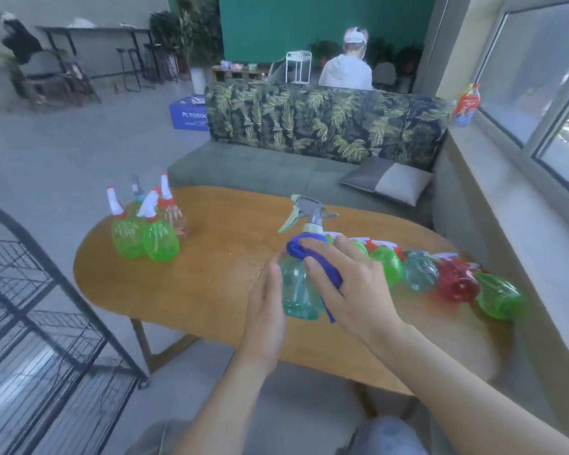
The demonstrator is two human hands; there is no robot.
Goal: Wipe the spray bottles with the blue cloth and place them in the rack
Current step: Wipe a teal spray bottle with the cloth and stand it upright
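Observation:
A clear teal spray bottle (296,290) with a grey trigger head stands upright at the middle of the wooden table (211,274). My left hand (266,307) holds its left side with fingers wrapped behind it. My right hand (345,277) presses the blue cloth (312,257) against the bottle's shoulder and right side. Several green, teal and red spray bottles (440,277) lie on their sides in a row at the right. Several upright bottles (148,231) stand at the table's far left. The black wire rack (46,307) stands left of the table.
A leaf-patterned sofa (326,126) with a grey cushion (388,178) sits behind the table. A window sill (506,178) with a red bottle (467,103) runs along the right. A person sits beyond the sofa, back turned. A blue box (188,116) lies on the floor.

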